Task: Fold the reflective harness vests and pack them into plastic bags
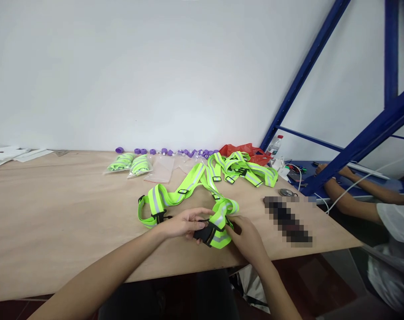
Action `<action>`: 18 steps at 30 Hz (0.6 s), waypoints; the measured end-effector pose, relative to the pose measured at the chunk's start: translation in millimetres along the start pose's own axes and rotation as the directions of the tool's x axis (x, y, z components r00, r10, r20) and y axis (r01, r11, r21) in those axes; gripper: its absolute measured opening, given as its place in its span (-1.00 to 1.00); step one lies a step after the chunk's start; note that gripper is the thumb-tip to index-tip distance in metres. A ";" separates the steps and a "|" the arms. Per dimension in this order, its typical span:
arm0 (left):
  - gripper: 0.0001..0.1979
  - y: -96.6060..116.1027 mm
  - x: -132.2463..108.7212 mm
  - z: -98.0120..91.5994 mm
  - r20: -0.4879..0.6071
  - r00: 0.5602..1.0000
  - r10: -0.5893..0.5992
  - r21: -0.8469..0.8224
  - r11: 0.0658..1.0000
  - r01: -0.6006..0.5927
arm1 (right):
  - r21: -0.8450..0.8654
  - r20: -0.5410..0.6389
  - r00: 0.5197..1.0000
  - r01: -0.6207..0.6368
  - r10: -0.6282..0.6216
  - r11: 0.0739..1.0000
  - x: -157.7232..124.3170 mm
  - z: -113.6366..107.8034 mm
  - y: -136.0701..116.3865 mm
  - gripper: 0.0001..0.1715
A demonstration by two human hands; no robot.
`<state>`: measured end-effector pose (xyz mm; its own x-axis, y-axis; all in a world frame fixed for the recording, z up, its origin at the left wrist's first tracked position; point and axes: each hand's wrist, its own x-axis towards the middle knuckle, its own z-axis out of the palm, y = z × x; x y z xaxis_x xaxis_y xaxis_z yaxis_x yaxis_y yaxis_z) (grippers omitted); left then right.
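Note:
A neon-yellow reflective strap vest (185, 191) with grey bands and black buckles lies spread on the wooden table (55, 213). My left hand (183, 222) pinches its folded end by a black elastic piece (206, 232) near the table's front edge. My right hand (246, 238) grips the same folded end from the right, fingers curled round the strap. Both hands touch the bundle between them.
A second neon vest (243, 169) lies behind, with a red bag (243, 150) beyond it. Two bagged vests (131, 163), clear bags and purple caps (165, 152) sit near the wall. A pixelated dark object (288, 220) lies at right. Another person's arms (351, 195) reach by the blue frame (355, 146).

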<state>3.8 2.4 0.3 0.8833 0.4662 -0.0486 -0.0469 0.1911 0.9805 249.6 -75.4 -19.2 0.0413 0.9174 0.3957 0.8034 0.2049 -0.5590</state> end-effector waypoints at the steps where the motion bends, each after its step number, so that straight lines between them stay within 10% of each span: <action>1: -0.24 -1.2 0.4 -0.9 0.000 1.000 -0.006 0.004 1.000 0.006 | -0.001 -0.002 1.000 0.001 -0.001 1.000 1.3 -1.1 0.1 -0.72; 18: -0.46 -4.3 2.8 2.9 -0.114 0.991 -0.076 0.304 0.947 0.107 | 0.291 -0.047 0.957 -0.262 0.287 0.920 -4.6 -14.1 30.0 -0.53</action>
<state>7.9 0.4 -3.5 0.8256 0.5455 -0.1442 0.1924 -0.0319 0.9808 281.9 -78.3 -27.6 0.2985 0.9205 0.2522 0.5558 0.0472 -0.8300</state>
